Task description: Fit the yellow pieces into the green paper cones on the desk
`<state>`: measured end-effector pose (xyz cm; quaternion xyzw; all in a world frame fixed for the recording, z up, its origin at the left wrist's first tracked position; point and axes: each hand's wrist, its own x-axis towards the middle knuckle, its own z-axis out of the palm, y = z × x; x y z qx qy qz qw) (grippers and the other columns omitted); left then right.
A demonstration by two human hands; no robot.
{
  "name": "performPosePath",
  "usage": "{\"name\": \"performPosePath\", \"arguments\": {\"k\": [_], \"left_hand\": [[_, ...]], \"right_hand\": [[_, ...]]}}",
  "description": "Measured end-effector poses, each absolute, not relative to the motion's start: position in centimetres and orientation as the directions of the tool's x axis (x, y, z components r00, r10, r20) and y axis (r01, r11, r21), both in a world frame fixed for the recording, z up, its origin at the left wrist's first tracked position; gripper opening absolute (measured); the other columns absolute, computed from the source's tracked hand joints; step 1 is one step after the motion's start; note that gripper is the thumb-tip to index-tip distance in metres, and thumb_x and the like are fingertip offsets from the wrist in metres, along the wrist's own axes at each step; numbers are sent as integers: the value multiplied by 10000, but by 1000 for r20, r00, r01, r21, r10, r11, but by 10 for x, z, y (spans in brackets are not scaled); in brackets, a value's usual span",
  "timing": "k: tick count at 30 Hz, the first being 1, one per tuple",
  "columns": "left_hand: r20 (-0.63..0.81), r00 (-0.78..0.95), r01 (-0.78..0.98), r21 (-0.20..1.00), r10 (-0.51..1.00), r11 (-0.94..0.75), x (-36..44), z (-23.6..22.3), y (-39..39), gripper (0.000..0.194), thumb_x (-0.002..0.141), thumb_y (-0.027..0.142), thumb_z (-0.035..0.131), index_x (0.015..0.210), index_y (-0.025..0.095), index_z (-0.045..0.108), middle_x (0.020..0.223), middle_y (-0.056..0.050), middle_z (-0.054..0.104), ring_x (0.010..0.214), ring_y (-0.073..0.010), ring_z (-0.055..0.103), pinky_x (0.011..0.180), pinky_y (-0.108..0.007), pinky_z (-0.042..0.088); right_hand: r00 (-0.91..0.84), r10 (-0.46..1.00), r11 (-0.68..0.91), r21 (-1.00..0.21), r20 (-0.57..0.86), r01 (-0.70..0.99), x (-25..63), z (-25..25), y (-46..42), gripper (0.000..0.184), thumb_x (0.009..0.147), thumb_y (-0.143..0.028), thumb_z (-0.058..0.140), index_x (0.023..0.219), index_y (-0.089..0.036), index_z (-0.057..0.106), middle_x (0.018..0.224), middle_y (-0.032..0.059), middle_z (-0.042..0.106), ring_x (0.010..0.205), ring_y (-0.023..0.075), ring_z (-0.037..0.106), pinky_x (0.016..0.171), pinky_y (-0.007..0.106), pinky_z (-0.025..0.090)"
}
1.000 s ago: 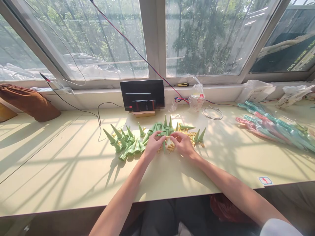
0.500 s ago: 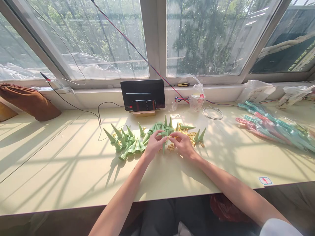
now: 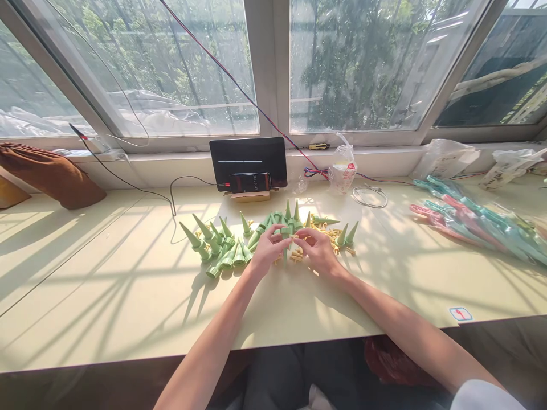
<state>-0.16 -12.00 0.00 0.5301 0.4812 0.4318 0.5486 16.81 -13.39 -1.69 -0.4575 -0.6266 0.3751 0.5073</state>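
My left hand is closed around a green plant watering spike, whose pointed end sticks down below the fingers. Close against it, my right hand pinches a small yellow valve piece at the spike's side. The fingertips of both hands nearly meet, and they partly cover where the two parts join. More green spikes lie and stand to the left, several of them point up. Small yellow pieces are heaped behind and beside my right hand, with a pair of upright spikes at their right.
Behind the pile a black tablet leans with a phone before it. A coiled cable and a plastic-wrapped cup stand to the right. Bagged pink and teal items lie far right. A brown pouch is at left.
Both hands stay in nearly the same place. The fingers shift only slightly around the spike and the yellow valve piece.
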Motion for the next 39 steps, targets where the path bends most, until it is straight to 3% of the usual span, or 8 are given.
{"name": "performPosePath", "arguments": {"k": [11, 18, 31, 39], "left_hand": [[-95, 184, 39, 995, 978, 89, -3, -1, -119, 564, 651, 416, 827, 1106, 217, 559, 670, 40, 544, 543, -88, 478, 487, -204, 361], [-74, 184, 25, 997, 980, 71, -3, -3, -119, 566, 659, 415, 824, 1110, 216, 544, 722, 18, 579, 631, -117, 545, 496, -200, 376], [-92, 172, 64, 995, 981, 82, -1, 1, -121, 534, 674, 430, 806, 1095, 227, 548, 717, 29, 522, 626, -106, 502, 489, -188, 366], [-70, 177, 107, 993, 982, 51, 0, 4, -124, 500, 700, 447, 781, 1089, 241, 545, 659, 62, 396, 586, -94, 446, 454, -172, 309]], "right_hand": [[-91, 947, 322, -926, 310, 200, 168, -22, -132, 230, 879, -418, 608, 920, -199, 668, 854, 30, 683, 528, 134, 568, 550, 289, 486], [-91, 950, 312, -925, 299, 216, 167, -19, -133, 263, 876, -450, 601, 914, -198, 667, 854, 35, 685, 534, 139, 572, 561, 293, 492], [-98, 952, 306, -922, 290, 240, 168, -18, -133, 251, 892, -432, 573, 893, -198, 665, 802, 24, 670, 532, 139, 565, 554, 284, 477], [-82, 952, 305, -912, 294, 274, 168, -16, -134, 265, 878, -447, 587, 900, -194, 661, 835, 37, 676, 559, 145, 570, 552, 280, 466]]}}
